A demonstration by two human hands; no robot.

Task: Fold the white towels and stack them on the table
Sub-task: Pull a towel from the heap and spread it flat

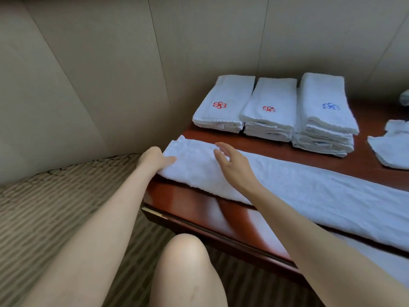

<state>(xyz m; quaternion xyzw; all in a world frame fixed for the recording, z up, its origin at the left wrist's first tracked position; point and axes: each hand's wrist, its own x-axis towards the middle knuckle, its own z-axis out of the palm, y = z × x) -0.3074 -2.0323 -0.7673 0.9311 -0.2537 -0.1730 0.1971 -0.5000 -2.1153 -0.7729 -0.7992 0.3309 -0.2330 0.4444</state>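
Head view shows the towel lying lengthwise along the table's near edge — left hand pinching its left end, right hand flat and relaxed just beside — stacks behind.

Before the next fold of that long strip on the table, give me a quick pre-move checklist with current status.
1. Long towel flat on the table: ok.
2. Left hand gripping the strip's left end: ok.
3. Right hand open over the strip: ok; contact cannot tell.
4. Strip's right end in view: not ok, runs out of frame.
5. Three folded stacks clear of the strip: ok.
6. Loose cloth clear of the strip: ok.
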